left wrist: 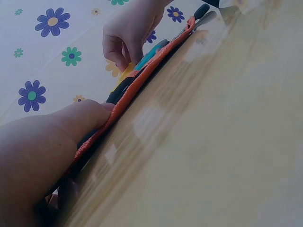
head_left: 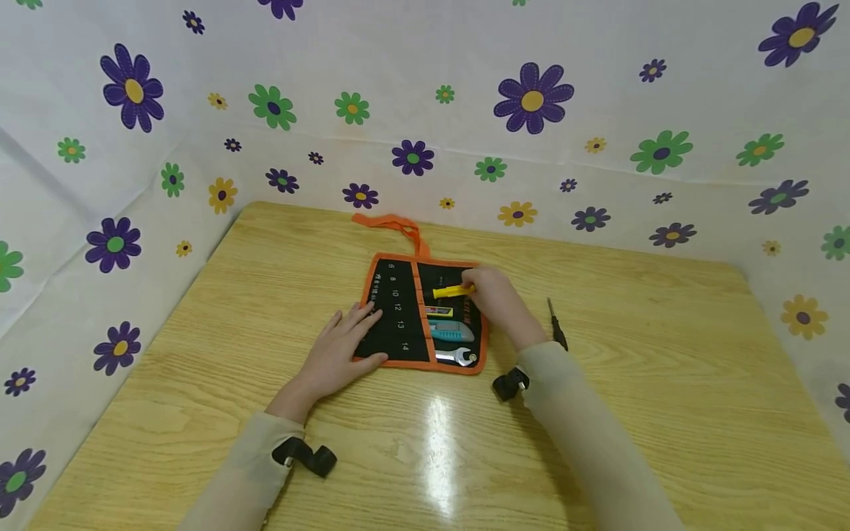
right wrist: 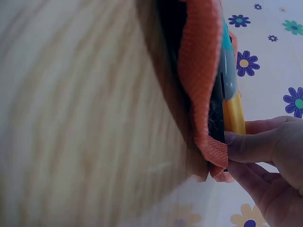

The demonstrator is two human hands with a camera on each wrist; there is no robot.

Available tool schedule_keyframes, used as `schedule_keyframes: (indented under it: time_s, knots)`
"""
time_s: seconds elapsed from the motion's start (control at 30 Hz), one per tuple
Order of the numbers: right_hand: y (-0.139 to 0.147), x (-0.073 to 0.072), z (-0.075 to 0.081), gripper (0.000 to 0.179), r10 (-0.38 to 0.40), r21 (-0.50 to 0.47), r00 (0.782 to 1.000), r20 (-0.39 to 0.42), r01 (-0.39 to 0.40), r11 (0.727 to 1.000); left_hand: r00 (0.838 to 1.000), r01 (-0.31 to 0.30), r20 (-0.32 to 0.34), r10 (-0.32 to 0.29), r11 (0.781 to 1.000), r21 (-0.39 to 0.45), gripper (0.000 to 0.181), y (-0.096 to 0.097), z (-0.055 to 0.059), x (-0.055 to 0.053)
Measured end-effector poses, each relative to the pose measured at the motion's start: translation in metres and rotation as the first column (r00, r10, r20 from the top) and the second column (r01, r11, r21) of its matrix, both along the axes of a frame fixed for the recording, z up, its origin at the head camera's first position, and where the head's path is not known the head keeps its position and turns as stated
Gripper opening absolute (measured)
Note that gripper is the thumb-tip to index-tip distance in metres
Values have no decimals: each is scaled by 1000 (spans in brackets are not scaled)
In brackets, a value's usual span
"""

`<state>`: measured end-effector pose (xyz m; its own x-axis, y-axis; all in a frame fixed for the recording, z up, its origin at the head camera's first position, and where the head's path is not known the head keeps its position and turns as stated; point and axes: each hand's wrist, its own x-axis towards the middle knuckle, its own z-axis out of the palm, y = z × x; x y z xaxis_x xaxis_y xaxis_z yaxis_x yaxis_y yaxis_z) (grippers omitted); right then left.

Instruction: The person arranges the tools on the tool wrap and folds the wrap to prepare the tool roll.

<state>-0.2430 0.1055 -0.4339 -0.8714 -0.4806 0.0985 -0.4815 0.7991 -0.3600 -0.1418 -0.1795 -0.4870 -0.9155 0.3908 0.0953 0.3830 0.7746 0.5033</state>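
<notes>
A black tool pouch (head_left: 397, 317) with orange edging lies unrolled on the table, numbers printed on its left part. My left hand (head_left: 341, 352) rests on its left side with fingers spread out. At the right part, my right hand (head_left: 494, 299) pinches a yellow-handled tool (head_left: 450, 292), whose dark end meets the orange pocket band. The pinching fingers also show in the right wrist view, with the yellow handle (right wrist: 234, 116) between them. Below it a teal utility knife (head_left: 451, 331), a small yellow-labelled item (head_left: 439, 311) and a wrench (head_left: 457, 357) sit in the pocket slots.
A dark-handled screwdriver (head_left: 556, 326) lies on the wooden table (head_left: 664, 398) beside my right forearm. The pouch's orange tie strap (head_left: 392, 221) trails toward the back edge. A flower-printed white cloth (head_left: 425, 66) hangs behind the table and along its sides.
</notes>
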Motion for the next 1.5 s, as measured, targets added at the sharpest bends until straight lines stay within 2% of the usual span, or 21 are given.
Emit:
schedule_keyframes:
  time_s: [0.23, 0.57, 0.87, 1.17, 1.5]
  knots:
    - [-1, 1, -1, 13, -36, -10, 994, 104, 38, 999, 1000, 1, 8, -1, 1000, -8, 77, 0, 0, -1]
    - [-3, 4, -2, 30, -19, 38, 989, 144, 14, 999, 1000, -3, 3, 3, 1000, -13, 77, 1, -1, -1]
    - [-8, 8, -1, 12, 33, -49, 996, 85, -29, 998, 1000, 1, -9, -1, 1000, -8, 77, 1, 0, -1]
    - [-15, 9, -2, 18, 24, -48, 997, 73, -21, 999, 1000, -3, 6, 3, 1000, 1, 76, 1, 3, 1]
    - [-17, 8, -3, 17, 66, -49, 997, 34, -64, 997, 1000, 0, 2, 0, 1000, 2, 78, 1, 3, 0]
